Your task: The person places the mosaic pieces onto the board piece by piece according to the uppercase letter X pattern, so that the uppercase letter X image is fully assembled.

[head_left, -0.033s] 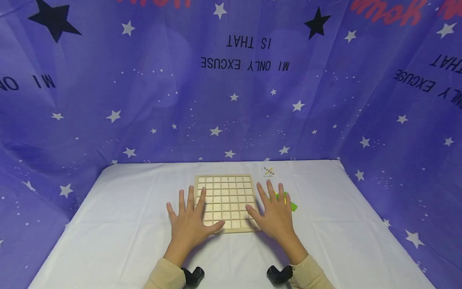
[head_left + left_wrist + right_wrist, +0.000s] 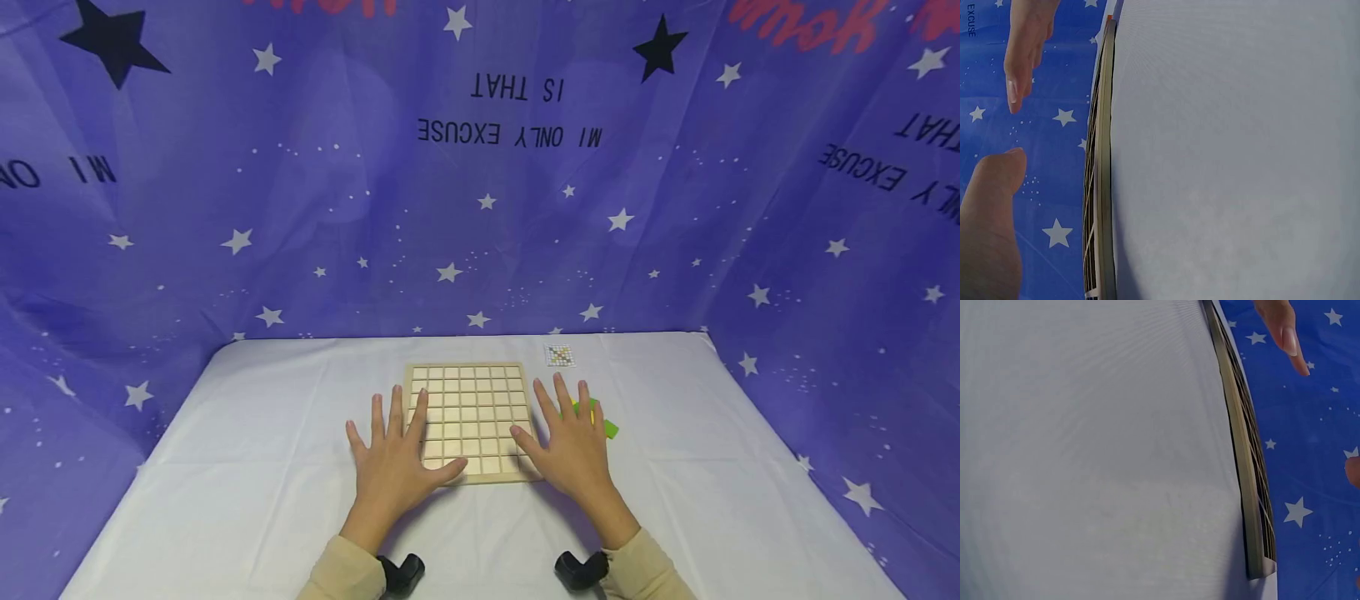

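Note:
A pale wooden board (image 2: 477, 412) with a grid of square recesses lies flat on the table. Over its left edge, my left hand (image 2: 392, 471) hovers with fingers spread and its thumb across the near left corner. My right hand (image 2: 576, 454) is likewise spread, over the right edge. Neither hand holds anything. Partly hidden beneath the right fingers are green and yellow pieces (image 2: 611, 429). Both wrist views catch the board's near side edge-on, as a wooden rim (image 2: 1107, 156) and a wooden rim (image 2: 1241, 437), with fingers raised above table level.
A small card (image 2: 559, 356) printed with a coloured grid pattern lies behind the right hand, near the table's back edge. White cloth (image 2: 247, 467) covers the table. A purple star-printed curtain (image 2: 390, 233) hangs behind and along both sides.

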Motion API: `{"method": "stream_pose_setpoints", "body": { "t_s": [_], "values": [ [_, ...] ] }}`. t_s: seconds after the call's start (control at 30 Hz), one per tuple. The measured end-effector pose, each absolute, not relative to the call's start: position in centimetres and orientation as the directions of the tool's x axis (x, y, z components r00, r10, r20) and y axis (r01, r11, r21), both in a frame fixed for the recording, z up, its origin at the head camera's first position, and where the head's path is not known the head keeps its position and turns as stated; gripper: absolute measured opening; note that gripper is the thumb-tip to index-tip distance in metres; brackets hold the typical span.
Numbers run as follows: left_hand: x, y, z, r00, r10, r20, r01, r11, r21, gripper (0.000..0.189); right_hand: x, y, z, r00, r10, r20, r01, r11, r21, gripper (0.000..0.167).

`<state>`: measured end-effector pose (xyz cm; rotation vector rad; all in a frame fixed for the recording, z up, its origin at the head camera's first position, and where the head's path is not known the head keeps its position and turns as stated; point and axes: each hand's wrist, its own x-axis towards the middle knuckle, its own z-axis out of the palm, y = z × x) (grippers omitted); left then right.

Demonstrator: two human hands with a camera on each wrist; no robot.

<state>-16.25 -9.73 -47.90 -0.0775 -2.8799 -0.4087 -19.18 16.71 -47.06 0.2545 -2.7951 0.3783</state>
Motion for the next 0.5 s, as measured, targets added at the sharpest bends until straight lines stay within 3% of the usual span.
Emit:
{"method": "stream_pose_setpoints", "body": {
  "t_s": [0.5],
  "values": [
    [-15.9, -10.4, -48.6, -0.976, 0.013, 0.217, 0.080, 0.949, 0.306, 0.128, -19.7, 18.1, -47.8, -0.940, -0.121, 0.321, -0.213, 0.939, -0.270, 0.080]
  ]
}}
